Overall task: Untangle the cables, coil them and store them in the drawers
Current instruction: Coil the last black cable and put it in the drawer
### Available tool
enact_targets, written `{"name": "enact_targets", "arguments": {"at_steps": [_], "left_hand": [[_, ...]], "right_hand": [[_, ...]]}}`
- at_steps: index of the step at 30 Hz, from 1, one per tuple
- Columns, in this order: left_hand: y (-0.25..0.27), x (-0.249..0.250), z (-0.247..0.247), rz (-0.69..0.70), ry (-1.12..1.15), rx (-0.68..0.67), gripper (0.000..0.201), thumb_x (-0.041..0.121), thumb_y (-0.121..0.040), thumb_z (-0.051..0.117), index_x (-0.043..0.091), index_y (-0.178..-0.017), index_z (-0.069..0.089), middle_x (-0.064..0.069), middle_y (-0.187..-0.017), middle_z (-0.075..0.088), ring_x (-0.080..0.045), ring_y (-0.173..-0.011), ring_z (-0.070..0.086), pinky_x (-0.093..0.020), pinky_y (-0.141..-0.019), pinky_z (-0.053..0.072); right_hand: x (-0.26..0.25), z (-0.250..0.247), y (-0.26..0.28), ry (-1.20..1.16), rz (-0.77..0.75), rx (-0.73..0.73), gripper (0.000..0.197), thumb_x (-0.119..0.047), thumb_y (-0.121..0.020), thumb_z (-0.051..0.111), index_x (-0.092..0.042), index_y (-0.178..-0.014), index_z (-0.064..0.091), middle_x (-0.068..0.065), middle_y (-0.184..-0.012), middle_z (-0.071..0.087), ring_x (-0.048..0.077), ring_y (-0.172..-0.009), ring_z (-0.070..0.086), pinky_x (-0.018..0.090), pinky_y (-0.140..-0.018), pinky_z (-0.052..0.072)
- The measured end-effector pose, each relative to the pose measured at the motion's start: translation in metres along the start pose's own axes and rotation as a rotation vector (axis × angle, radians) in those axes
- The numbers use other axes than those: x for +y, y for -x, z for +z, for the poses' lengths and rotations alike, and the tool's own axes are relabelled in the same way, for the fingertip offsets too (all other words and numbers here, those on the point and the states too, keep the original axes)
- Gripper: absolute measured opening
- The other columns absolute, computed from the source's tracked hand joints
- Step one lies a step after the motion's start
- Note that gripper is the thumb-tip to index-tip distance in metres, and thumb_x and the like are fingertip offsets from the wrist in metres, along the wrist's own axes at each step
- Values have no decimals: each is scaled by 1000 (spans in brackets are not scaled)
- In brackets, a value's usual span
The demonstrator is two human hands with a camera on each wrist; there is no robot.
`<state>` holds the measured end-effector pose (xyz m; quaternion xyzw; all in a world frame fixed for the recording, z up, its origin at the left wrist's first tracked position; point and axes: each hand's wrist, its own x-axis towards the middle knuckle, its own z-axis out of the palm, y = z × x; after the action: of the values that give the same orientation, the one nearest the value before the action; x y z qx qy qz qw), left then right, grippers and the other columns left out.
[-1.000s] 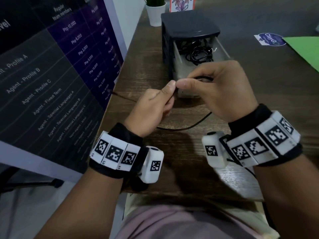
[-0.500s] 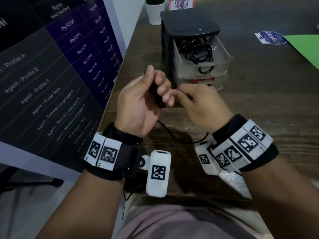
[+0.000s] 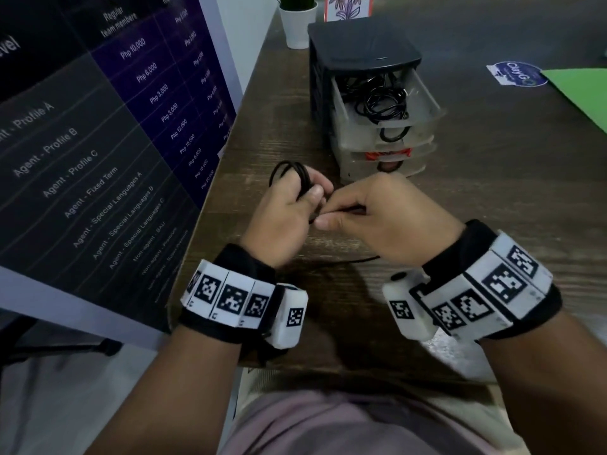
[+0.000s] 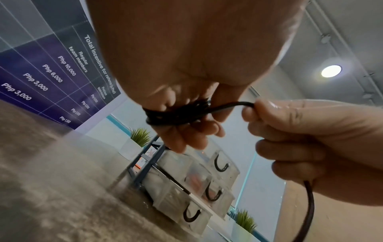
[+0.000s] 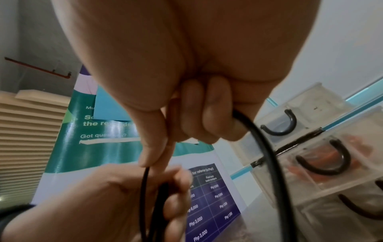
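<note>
Left hand (image 3: pixel 289 215): fingers curled round a bundle of black cable (image 3: pixel 297 178), loops wound about them and a loop standing up past the knuckles; how many turns cannot be counted, since the strands blur into one dark mass in the left wrist view. Right hand (image 3: pixel 384 215): thumb and forefinger pinch the same cable just beside the left fingers, the remaining fingers curled over the strand; in the right wrist view the cable leaves the fist and runs down out of frame, end not seen. In the head view a short stretch of it shows on the bench (image 3: pixel 492 192) under the right wrist, the rest hidden by the hands. Drawer unit (image 3: pixel 364 57) stands on the bench beyond the hands, black top, translucent drawers; top drawer (image 3: pixel 423 103) pulled out, holding a tangle of black cables (image 3: pixel 381 105). Lower drawers shut; something red-orange shows through one front, not identifiable. Poster board (image 3: pixel 98 133) at left, partly cut off, reads "Regular team members", "Php 10,000", "Php 6,000", "Php 3,000", "Agent - Profile A/B/C", "Agent - Fixed Term", "Agent - Special Languages"; left wrist view adds "Total incentive for referrer (in Php)". Round sticker (image 3: pixel 517 73) on the bench reads "ClayGo". Green sheet (image 3: pixel 584 93) cut by the right edge. White plant pot (image 3: pixel 299 27) and a flower card (image 3: pixel 348 6) cut by the top edge.
</note>
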<state>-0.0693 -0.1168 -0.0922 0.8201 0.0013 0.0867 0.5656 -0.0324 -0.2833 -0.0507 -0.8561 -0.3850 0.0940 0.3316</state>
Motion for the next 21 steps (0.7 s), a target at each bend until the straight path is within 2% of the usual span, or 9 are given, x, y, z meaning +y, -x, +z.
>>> {"name": "enact_targets", "arguments": {"at_steps": [2,4,6,8,9,12,15,18,21], "left_hand": [[0,0,-3,-22,-8,-41,18,31,-92,48,22,-86,62,0,-82,64,-15,-81,61,-39,-79,49],[1,4,-5,-5,-23,-66,32,39,-95,46,17,-78,62,5,-70,59,-10,-69,56,-35,-69,45],[3,9,-6,6,-23,-82,47,48,-97,43,13,-72,62,-2,-66,57,-14,-63,54,-36,-63,42],[4,15,-7,-24,-11,-97,57,56,-96,41,12,-65,60,-10,-62,53,-21,-57,50,-36,-57,40],[4,16,-7,-34,-7,-105,59,57,-97,41,14,-60,57,-10,-57,49,-22,-53,47,-34,-55,38],[8,18,-6,-6,91,-113,55,44,-97,50,19,-49,45,-2,-47,39,-17,-42,37,-27,-47,32],[12,20,-4,1,250,-118,53,29,-97,57,19,-47,41,2,-44,38,-14,-37,36,-29,-45,31],[15,28,-1,51,409,-182,52,24,-98,50,14,-48,41,1,-43,39,-15,-35,37,-29,-44,35],[15,40,-2,105,540,-203,49,22,-99,43,14,-51,45,-1,-45,41,-17,-37,41,-28,-46,40]], "right_hand": [[0,-5,1,-37,-1,49,9,-30,-90,69,-26,-94,77,-17,-80,69,-4,-76,62,10,-67,43],[0,-10,0,-57,1,77,9,-26,-91,68,-24,-94,76,-17,-84,71,-4,-84,63,12,-74,47],[0,-14,-1,-86,-2,114,8,-25,-91,68,-23,-93,75,-15,-85,72,-4,-87,65,15,-79,49],[1,-15,-3,-128,-2,182,6,-26,-88,72,-21,-90,74,-14,-82,72,-4,-82,66,13,-75,48],[2,-16,-4,-140,0,232,6,-27,-86,74,-21,-88,73,-13,-78,70,-3,-77,66,11,-70,47],[5,-21,-6,-173,-21,437,9,-27,-84,77,-21,-84,69,-13,-69,64,0,-63,61,10,-59,44],[11,-28,-9,-197,-43,577,7,-29,-90,71,-22,-90,72,-12,-76,68,4,-70,64,20,-66,51],[15,-23,-12,-166,-7,518,13,-31,-96,63,-24,-96,74,-14,-85,71,3,-81,66,22,-73,51],[14,-10,-13,-119,77,332,22,-34,-99,56,-22,-94,75,-11,-85,72,4,-85,66,28,-79,53]]}}
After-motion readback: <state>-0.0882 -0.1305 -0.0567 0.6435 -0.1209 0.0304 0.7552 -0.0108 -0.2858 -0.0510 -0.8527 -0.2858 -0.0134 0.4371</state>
